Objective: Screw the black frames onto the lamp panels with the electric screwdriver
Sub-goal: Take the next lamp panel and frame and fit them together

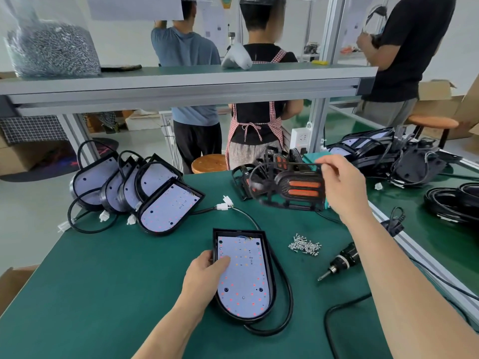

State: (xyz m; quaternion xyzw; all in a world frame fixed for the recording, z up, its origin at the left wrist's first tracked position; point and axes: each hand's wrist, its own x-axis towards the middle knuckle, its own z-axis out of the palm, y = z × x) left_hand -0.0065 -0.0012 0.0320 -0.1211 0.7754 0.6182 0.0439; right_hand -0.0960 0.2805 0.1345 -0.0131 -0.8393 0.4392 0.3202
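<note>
A lamp panel (246,278) with a white LED board in a black housing lies on the green table in front of me. My left hand (204,273) holds its left edge, thumb resting on the board. My right hand (342,185) is raised at the right and pinches a black frame (295,187) with orange inserts, lifted above a pile of more black frames (248,177). The electric screwdriver (342,260) lies on the table at the right, bit pointing left. A small heap of screws (305,246) sits between it and the panel.
Several more lamp panels (145,195) lean in a row at the table's far left, cables trailing. Assembled lamps and coiled cables (404,159) crowd the right. A shelf (181,81) spans overhead with a bag of screws (51,47). Three people stand beyond the table.
</note>
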